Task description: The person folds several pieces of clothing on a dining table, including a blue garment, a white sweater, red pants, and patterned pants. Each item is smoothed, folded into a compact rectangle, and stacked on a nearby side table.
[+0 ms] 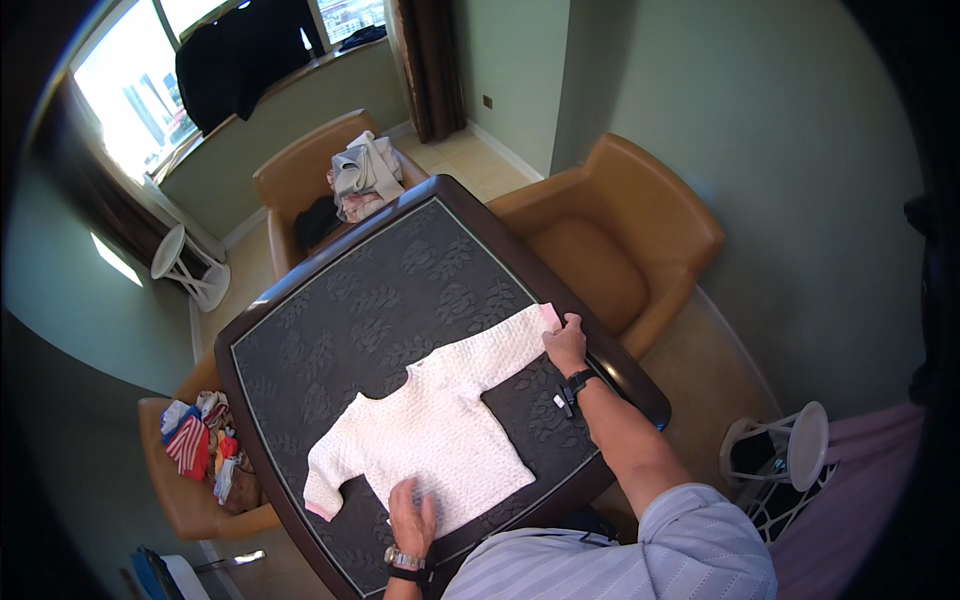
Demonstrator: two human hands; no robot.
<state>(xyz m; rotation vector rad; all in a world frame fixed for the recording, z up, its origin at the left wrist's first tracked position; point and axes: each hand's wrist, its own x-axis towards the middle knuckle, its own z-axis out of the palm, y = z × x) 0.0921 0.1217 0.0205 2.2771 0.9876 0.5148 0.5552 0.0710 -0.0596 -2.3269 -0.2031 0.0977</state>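
A cream knitted child's sweater (447, 430) with pink cuffs lies spread on the table, neckline facing away from me and both sleeves out to the sides. My right hand (566, 347) is at the cuff of the right-hand sleeve, its fingers closed on the edge. Over the lower left of the sweater's body, by the hem, rests my left hand (411, 517), its fingers stretched out and slightly blurred. The left-hand sleeve lies bent toward me, touched by neither hand.
The dark table (350, 290) has a leaf-patterned top and a raised wooden rim. Tan armchairs (590, 250) stand around it. Grey and pink clothes (365, 175) fill the far chair; colourful clothes (205, 445) lie on the left one. A white stool (808, 445) stands at right.
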